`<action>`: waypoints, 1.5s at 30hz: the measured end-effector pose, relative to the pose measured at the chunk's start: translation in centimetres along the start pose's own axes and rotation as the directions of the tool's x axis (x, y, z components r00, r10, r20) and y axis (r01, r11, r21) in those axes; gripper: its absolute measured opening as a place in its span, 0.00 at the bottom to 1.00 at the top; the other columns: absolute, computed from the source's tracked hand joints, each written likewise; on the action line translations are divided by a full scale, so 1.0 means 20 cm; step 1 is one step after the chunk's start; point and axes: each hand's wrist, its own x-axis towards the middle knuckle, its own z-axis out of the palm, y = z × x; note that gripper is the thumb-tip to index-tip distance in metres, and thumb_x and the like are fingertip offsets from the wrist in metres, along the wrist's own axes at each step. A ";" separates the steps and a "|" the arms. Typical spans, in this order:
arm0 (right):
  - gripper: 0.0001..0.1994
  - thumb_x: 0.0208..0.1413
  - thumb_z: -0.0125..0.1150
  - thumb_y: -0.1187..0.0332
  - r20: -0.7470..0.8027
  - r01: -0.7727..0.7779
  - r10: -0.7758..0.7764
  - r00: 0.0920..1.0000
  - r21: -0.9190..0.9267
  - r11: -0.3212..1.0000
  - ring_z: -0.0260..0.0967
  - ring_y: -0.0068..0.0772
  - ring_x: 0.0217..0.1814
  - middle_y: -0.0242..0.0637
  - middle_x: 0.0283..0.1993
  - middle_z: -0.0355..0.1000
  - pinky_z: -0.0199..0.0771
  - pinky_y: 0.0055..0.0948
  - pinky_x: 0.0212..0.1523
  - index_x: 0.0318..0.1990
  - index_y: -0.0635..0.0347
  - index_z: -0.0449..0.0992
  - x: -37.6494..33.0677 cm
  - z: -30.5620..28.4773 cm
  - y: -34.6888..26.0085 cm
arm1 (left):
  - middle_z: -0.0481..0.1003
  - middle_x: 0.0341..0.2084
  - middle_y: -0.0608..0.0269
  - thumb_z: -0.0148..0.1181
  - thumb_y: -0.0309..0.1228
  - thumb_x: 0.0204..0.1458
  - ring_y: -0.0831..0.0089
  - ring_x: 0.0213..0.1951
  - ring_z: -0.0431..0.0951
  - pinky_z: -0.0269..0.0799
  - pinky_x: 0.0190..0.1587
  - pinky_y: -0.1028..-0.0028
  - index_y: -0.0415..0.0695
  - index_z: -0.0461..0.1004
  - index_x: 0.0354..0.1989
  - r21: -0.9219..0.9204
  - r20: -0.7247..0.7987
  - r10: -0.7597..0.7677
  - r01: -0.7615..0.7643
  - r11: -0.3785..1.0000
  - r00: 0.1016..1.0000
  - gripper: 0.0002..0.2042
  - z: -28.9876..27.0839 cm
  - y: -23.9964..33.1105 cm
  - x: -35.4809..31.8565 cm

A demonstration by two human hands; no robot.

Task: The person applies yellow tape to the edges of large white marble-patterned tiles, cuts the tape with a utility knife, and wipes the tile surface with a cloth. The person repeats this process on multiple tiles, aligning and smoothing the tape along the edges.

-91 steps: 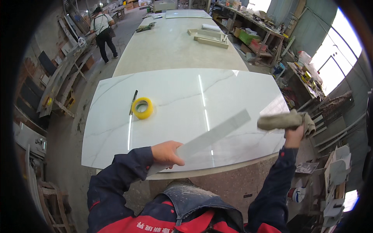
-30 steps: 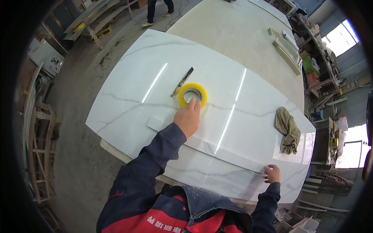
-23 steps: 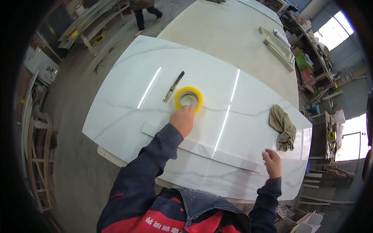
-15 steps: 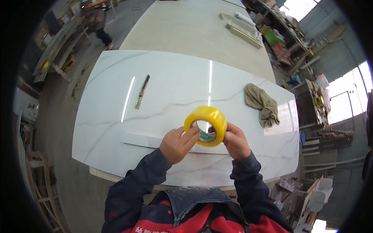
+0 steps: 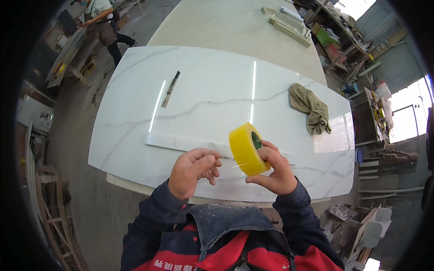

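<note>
- Right hand (image 5: 275,174): fingers closed on yellow tape roll (image 5: 247,149), raised above desk (image 5: 135,153) near edge, presenting its face.
- Left hand (image 5: 192,171): fingers curled, pinching near the tape end; contact unclear.

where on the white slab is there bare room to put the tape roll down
The white marble slab is bare in its far middle, between the dark flat tool and the crumpled olive rag. The left end, beyond the pale narrow strip, is bare too. The near edge is crowded: the left hand and right hand hold the yellow tape roll there.
</note>
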 end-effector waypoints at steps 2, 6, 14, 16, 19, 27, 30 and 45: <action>0.25 0.42 0.83 0.62 0.010 0.021 -0.021 1.000 -0.018 1.000 0.72 0.39 0.44 0.33 0.38 0.73 0.54 0.49 0.74 0.44 0.57 0.74 -0.01 -0.01 -0.01 | 0.78 0.36 0.57 0.60 0.31 0.63 0.69 0.34 0.80 0.80 0.33 0.68 0.35 0.75 0.50 0.018 -0.028 -0.010 0.011 1.000 1.000 0.13 0.03 -0.01 -0.02; 0.25 0.42 0.82 0.61 0.043 0.101 -0.099 0.994 -0.048 0.994 0.71 0.43 0.43 0.35 0.36 0.72 0.56 0.48 0.73 0.43 0.58 0.73 -0.03 -0.03 0.00 | 0.78 0.34 0.59 0.63 0.30 0.61 0.71 0.32 0.79 0.79 0.32 0.69 0.35 0.75 0.47 0.054 -0.117 -0.002 0.009 0.999 0.993 0.12 0.09 -0.06 -0.02; 0.25 0.42 0.82 0.56 0.227 -0.049 0.071 0.971 -0.104 0.993 0.72 0.48 0.34 0.41 0.31 0.72 0.73 0.42 0.50 0.41 0.61 0.77 -0.09 -0.15 -0.02 | 0.76 0.24 0.61 0.64 0.26 0.58 0.74 0.25 0.75 0.73 0.28 0.74 0.38 0.76 0.33 0.117 -0.292 0.121 -0.090 0.989 0.949 0.05 0.17 -0.16 -0.05; 0.23 0.47 0.79 0.55 0.343 -0.281 0.253 0.905 0.033 0.959 0.72 0.47 0.30 0.45 0.29 0.73 0.72 0.37 0.33 0.39 0.65 0.78 -0.10 -0.19 0.02 | 0.75 0.24 0.62 0.64 0.24 0.56 0.75 0.24 0.74 0.72 0.27 0.75 0.38 0.75 0.31 0.080 -0.368 0.127 -0.104 0.991 0.921 0.05 0.15 -0.15 -0.07; 0.20 0.49 0.78 0.58 0.530 -0.520 0.435 0.728 0.012 0.854 0.69 0.25 0.26 0.38 0.25 0.73 0.70 0.30 0.29 0.35 0.68 0.78 -0.16 -0.33 0.18 | 0.75 0.23 0.63 0.66 0.25 0.54 0.77 0.23 0.73 0.70 0.26 0.76 0.38 0.76 0.31 0.022 -0.491 0.182 -0.196 0.980 0.852 0.05 0.05 -0.11 -0.14; 0.28 0.38 0.76 0.45 -0.006 -0.579 0.893 0.449 -0.763 0.286 0.73 0.46 0.20 0.51 0.18 0.73 0.73 0.43 0.28 0.22 0.69 0.81 -0.89 -1.14 0.78 | 0.72 0.21 0.67 0.65 0.27 0.54 0.78 0.20 0.71 0.66 0.22 0.77 0.40 0.75 0.32 0.120 -0.774 0.196 -0.165 0.979 0.602 0.05 -0.82 -0.06 -0.14; 0.27 0.37 0.75 0.45 -0.104 -0.592 0.907 0.408 -0.786 0.176 0.75 0.50 0.23 0.53 0.20 0.74 0.75 0.46 0.30 0.23 0.68 0.83 -0.96 -1.20 0.82 | 0.71 0.21 0.68 0.65 0.29 0.53 0.79 0.20 0.71 0.65 0.20 0.77 0.42 0.74 0.31 0.179 -0.817 0.189 -0.072 0.981 0.545 0.06 -0.89 -0.09 -0.04; 0.26 0.51 0.69 0.48 -0.250 -0.629 0.767 0.591 -0.739 0.243 0.75 0.54 0.26 0.56 0.23 0.74 0.72 0.48 0.32 0.24 0.69 0.80 -0.92 -1.02 0.89 | 0.69 0.18 0.70 0.69 0.37 0.55 0.79 0.13 0.66 0.58 0.13 0.75 0.45 0.74 0.31 0.186 -0.880 0.130 0.079 0.979 0.457 0.11 -1.01 -0.10 0.05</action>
